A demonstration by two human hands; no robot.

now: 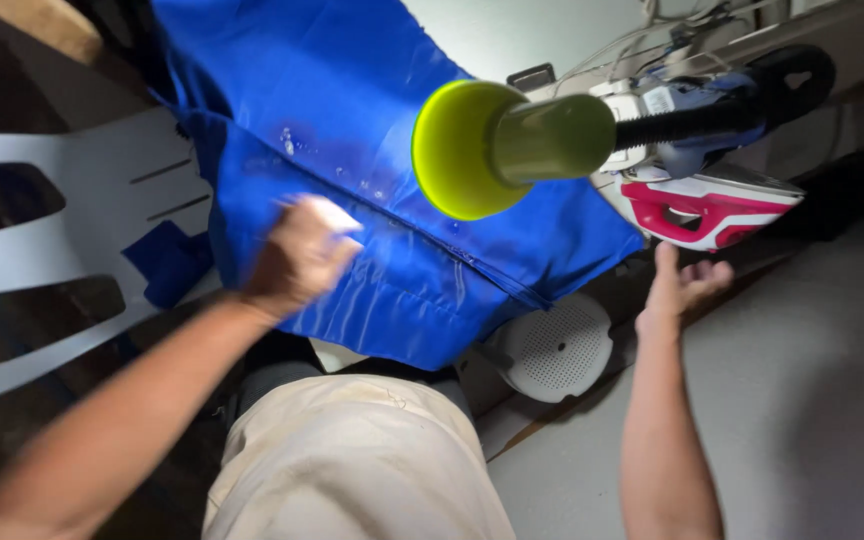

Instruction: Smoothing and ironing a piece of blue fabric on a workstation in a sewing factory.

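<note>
Fingers of the left hand (300, 255) are curled and motion-blurred; they press down on the blue fabric (352, 130), and something pale shows at the fingertips, though the blur hides whether they grip it. The right hand (685, 283) is spread open, palm up, holding nothing, just below the pink and white iron (707, 208) without touching it.

One sheet of blue fabric lies across the surface ahead, with a stitched seam running slantwise from beside the left hand toward the lower right edge. Several small wet spots dot the cloth above the left hand. One loose scrap of the same blue (167, 262) hangs at the left, over the white plastic chair (62, 230), of which one is in view, with slots cut in its back.

One iron rests on its side at the right end of the fabric. One yellow-green disc on an olive cylinder (497, 145) juts into view very close to the camera, on a black threaded rod running to a black handle (787, 80). One round white perforated object (552, 347) sits below the fabric's lower corner. Several thin cables (652, 35) trail along the top right. Beige trousers (352, 460) fill the bottom centre, above grey floor (802, 400).
</note>
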